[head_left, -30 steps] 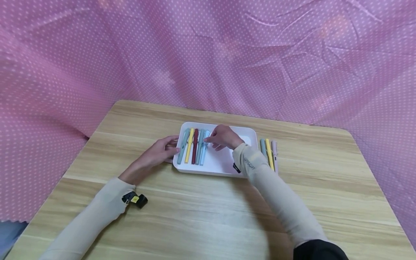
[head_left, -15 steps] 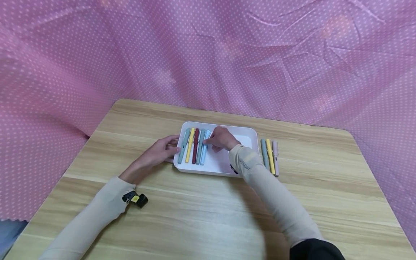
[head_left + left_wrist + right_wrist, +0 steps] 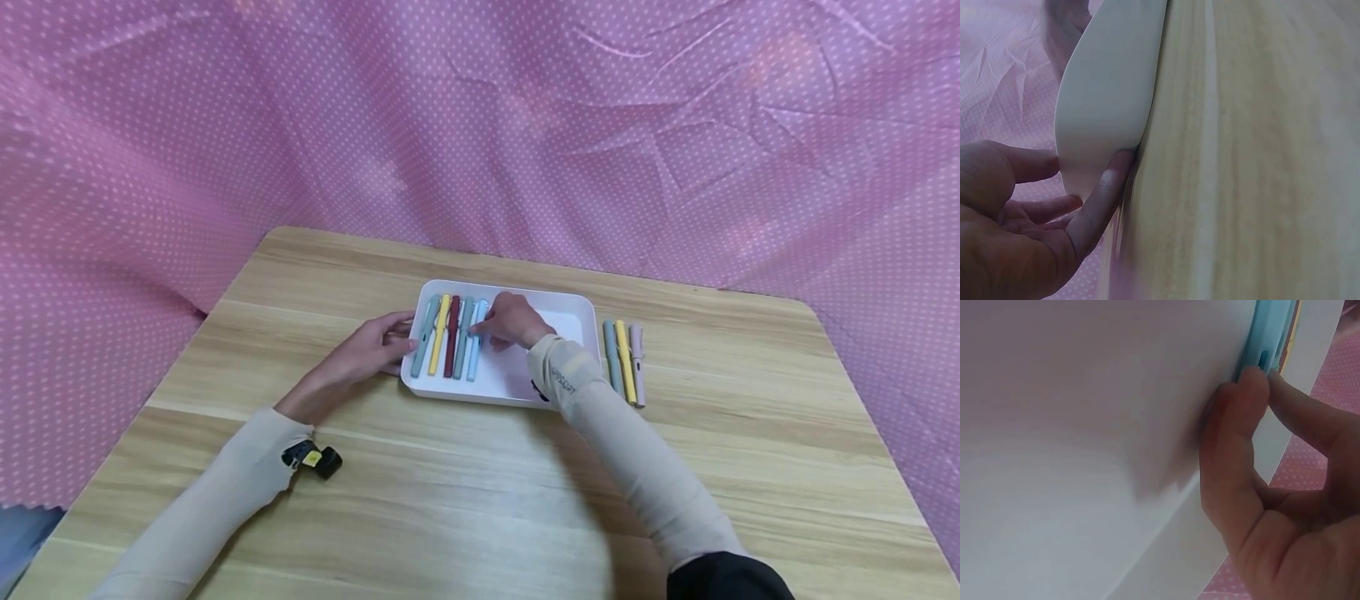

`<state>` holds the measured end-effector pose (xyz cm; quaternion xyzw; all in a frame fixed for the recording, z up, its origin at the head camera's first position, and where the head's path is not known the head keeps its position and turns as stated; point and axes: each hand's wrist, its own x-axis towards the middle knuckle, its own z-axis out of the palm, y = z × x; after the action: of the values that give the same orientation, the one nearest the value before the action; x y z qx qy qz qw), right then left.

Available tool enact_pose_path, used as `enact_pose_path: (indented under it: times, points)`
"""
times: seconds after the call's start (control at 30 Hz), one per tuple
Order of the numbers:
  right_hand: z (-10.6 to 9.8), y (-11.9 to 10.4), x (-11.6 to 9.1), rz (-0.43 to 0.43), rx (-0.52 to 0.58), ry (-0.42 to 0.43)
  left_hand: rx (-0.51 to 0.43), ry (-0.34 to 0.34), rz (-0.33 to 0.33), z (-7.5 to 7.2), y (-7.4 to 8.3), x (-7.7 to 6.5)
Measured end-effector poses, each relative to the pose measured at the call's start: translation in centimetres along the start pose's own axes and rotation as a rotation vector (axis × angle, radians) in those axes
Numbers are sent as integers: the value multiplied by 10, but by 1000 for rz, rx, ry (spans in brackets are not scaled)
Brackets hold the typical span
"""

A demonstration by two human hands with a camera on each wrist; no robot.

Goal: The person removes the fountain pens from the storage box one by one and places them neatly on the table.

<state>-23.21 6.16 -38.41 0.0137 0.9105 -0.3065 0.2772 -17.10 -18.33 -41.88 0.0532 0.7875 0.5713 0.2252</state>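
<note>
A white tray (image 3: 517, 387) holds a row of capped pens side by side at its left end. From the left they run green pen (image 3: 425, 336), yellow pen (image 3: 439, 335), dark red pen (image 3: 452, 337), green pen (image 3: 463, 339) and light blue pen (image 3: 472, 362). My right hand (image 3: 513, 321) reaches over the tray and pinches the light blue pen near its middle; the right wrist view shows fingertips against its blue barrel (image 3: 1269, 331). My left hand (image 3: 367, 350) grips the tray's left end, thumb at the rim and other fingers (image 3: 1100, 203) against the outer wall.
Right of the tray, a green pen (image 3: 612, 358), a yellow pen (image 3: 625, 362) and a lilac pen (image 3: 637, 362) lie side by side on the wooden table (image 3: 465, 492). A pink dotted cloth (image 3: 480, 125) hangs behind the table.
My right hand has shifted very slightly and stays at the light blue pen. The left hand keeps its place at the tray. Otherwise the view has only drifted a little.
</note>
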Motion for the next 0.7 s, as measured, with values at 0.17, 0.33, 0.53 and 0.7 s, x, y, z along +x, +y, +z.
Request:
enact_pose_path:
  times: [0.17,0.33,0.53,0.7]
  points:
    - [-2,2,0,15,7,-5,-13,-6,2,0,0,0]
    - [-2,1,1,21,3,-7,-12,-12,13,0,0,0]
    - [-2,2,0,11,-6,-12,-4,-5,12,-1,0,-1]
    - [-5,6,0,19,-11,-10,-13,-11,49,-2,0,-3]
